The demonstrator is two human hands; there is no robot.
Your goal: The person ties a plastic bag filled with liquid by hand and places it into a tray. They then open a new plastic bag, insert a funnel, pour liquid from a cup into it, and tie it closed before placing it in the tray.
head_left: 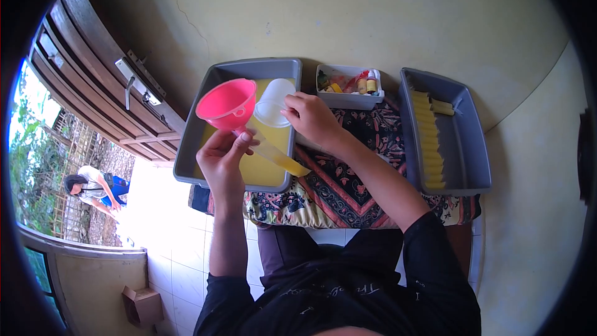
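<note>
My left hand (225, 154) pinches the stem of a pink funnel (227, 102) together with the top of a clear plastic sleeve (273, 155). Yellow liquid shows in the sleeve's lower end, which points down to the right. In my right hand (308, 117) is a translucent plastic cup (274, 104), tilted beside the funnel. Both hands are over a grey tray (185, 149) of yellow liquid, at its right part. Whether anything flows from the cup cannot be made out.
A white basket (350, 101) holds small bottles. The grey tray (463, 143) at right holds a row of filled yellow packs (426, 143). Patterned cloth (354, 180) covers the table. A door (112, 74) stands left; a person (99, 186) is outside. A cardboard box (143, 306) is on the floor.
</note>
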